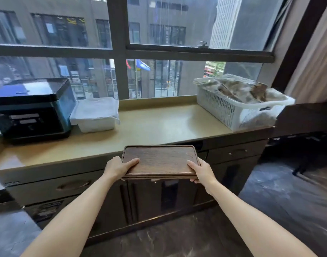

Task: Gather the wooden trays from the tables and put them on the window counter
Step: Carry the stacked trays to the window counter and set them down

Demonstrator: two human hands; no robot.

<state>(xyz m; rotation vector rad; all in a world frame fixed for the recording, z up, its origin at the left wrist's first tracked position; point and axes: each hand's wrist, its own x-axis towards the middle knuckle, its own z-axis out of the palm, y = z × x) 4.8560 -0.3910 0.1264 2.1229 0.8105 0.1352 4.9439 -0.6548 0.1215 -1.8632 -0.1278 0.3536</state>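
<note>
Both hands, left (120, 166) & right (201, 171), hold a stack of wooden trays (159, 160) w/ each grip closed on a short side, above the table (159, 125) front edge by the window (120, 47).

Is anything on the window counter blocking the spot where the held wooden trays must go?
Nothing visible. The beige counter is bare ahead of the stacked dark wooden trays; black appliance and white basket stand aside.

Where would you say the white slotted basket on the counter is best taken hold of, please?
Probably by the rim of the white basket at its two short ends, one hand each, coming from above: the near end shows a handle cutout, and the basket is long and heaped with contents.
</note>
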